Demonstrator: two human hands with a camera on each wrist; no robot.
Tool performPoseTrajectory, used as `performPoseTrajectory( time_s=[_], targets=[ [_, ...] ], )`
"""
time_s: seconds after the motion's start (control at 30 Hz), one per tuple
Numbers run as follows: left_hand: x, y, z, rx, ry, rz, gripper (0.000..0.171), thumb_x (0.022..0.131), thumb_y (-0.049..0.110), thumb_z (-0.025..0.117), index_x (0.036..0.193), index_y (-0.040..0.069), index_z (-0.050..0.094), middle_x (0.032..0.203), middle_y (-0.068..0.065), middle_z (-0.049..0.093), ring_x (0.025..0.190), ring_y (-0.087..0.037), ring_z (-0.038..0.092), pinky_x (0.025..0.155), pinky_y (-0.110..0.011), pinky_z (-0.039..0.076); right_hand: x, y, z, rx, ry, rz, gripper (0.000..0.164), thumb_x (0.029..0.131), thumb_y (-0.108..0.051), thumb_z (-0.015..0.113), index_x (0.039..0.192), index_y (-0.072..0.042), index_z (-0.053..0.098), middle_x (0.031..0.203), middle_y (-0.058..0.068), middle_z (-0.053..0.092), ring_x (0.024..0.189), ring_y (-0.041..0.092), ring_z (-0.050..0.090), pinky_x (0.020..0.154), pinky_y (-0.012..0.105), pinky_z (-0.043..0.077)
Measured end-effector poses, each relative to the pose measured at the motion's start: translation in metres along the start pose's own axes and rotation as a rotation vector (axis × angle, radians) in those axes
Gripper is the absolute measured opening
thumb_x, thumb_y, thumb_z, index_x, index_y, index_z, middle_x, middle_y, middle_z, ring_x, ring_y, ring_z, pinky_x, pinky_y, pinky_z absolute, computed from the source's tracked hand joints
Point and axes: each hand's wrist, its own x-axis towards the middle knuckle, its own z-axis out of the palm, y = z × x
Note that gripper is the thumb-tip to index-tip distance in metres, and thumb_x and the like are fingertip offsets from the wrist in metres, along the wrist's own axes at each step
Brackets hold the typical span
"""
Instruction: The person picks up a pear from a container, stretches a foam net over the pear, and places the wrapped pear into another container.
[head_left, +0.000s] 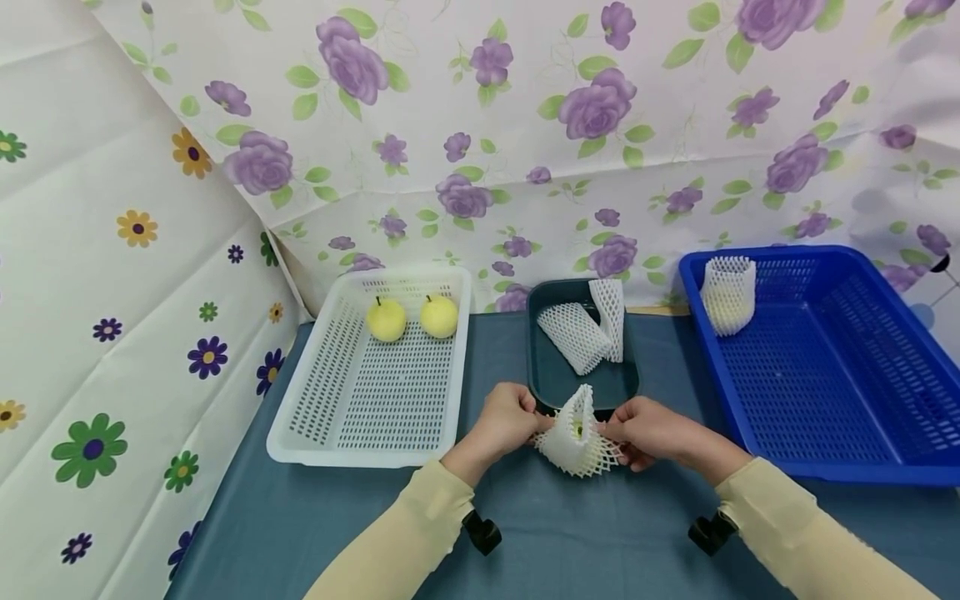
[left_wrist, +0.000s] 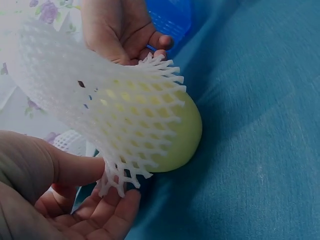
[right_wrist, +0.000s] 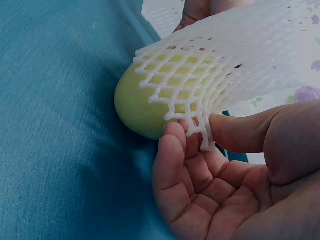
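Note:
A white foam net sleeve [head_left: 567, 443] covers most of a yellow-green pear [left_wrist: 187, 135] on the blue cloth at the front middle. The pear's lower end shows bare in both wrist views. My left hand [head_left: 507, 421] pinches the net's flared edge on the left between thumb and fingers. On the opposite side my right hand [head_left: 651, 431] pinches the same edge, its thumb [right_wrist: 240, 132] against the mesh. The net's upper part stands up as a narrow, partly open tube, with a bit of the pear's top visible through the gap in the head view.
A white basket [head_left: 360, 457] at the left holds two bare pears [head_left: 386, 320]. Behind the hands, a dark green tray [head_left: 540, 379] contains two foam nets [head_left: 574, 335]. At the right, a blue basket [head_left: 817, 400] has one net-wrapped pear [head_left: 729, 296]. A flowered sheet [head_left: 450, 100] hangs behind.

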Motion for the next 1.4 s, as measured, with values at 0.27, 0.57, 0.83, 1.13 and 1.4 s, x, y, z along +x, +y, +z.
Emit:
performPoseTrajectory(
  time_s=[0.27,0.57,0.83,1.13,1.4],
  targets=[
    [0.002,-0.001,0.004,0.043,0.029,-0.014,0.049,0.079,0.018,0.075,0.05,0.015,0.036,0.044,0.001,0.032,0.038,-0.015,0.037,0.037,-0.025,0.027,0.004,0.007,0.0,0.022,0.0,0.016,0.032,0.096,-0.031,0.052,0.086,-0.001,0.059,0.066,0.009,0.059,0.057,0.017,0.055,0.054,0.033,0.053],
    [0.001,-0.006,0.008,0.086,0.059,0.011,0.028,0.08,0.02,0.075,0.064,0.013,0.053,0.058,-0.002,0.052,0.05,-0.016,0.052,0.043,-0.027,0.039,0.006,0.012,0.008,0.091,0.006,0.034,0.023,0.1,-0.019,0.042,0.093,-0.001,0.055,0.079,0.015,0.057,0.07,0.025,0.065,0.063,0.038,0.056],
    [-0.002,-0.001,0.002,0.158,-0.027,0.087,0.008,0.081,0.005,0.069,0.085,0.01,0.074,0.08,-0.001,0.069,0.066,-0.009,0.06,0.055,-0.024,0.05,0.008,0.013,0.015,0.17,-0.014,0.046,0.034,0.101,-0.021,0.04,0.122,0.004,0.049,0.096,0.017,0.059,0.077,0.026,0.066,0.069,0.039,0.057],
    [-0.007,0.006,0.0,0.113,-0.299,0.054,0.049,0.071,-0.017,0.053,0.113,0.006,0.067,0.097,-0.007,0.068,0.077,-0.015,0.062,0.052,-0.03,0.049,0.012,0.015,0.018,0.194,-0.084,-0.026,0.038,0.101,-0.023,0.041,0.128,0.003,0.049,0.093,0.012,0.063,0.074,0.02,0.063,0.068,0.036,0.057],
    [-0.011,0.008,-0.003,-0.008,-0.301,-0.074,0.032,0.076,-0.01,0.059,0.105,0.002,0.06,0.083,-0.014,0.066,0.069,-0.034,0.066,0.057,-0.044,0.057,0.01,0.016,0.02,0.262,-0.107,-0.019,0.044,0.099,-0.034,0.043,0.126,0.0,0.049,0.094,0.013,0.063,0.073,0.022,0.065,0.068,0.04,0.058]
  ],
)
